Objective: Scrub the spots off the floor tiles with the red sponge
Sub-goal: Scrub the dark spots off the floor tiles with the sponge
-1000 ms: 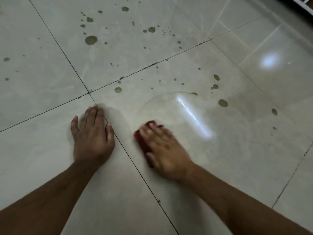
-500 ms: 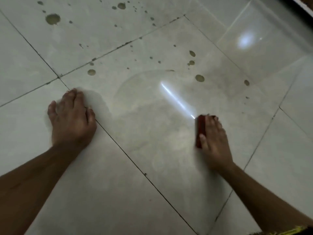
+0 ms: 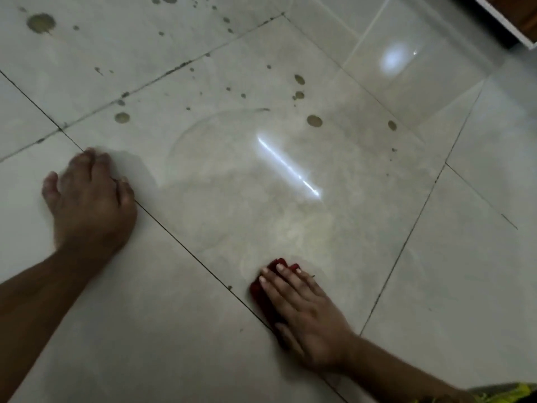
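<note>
While under flat fingers [image 3: 286, 282], red sponge [image 3: 263, 295]

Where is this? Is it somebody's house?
Probably indoors, perhaps a home, though that's uncertain. The floor is large glossy pale tiles with dark grout lines, a ceiling light's reflection shines on them, and a white-edged wooden fitting shows in the corner.

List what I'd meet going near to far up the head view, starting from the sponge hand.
Right hand pressing the red sponge → left hand flat on the floor → bright streak of reflected light → large round spot → biggest spot at far left.
</note>
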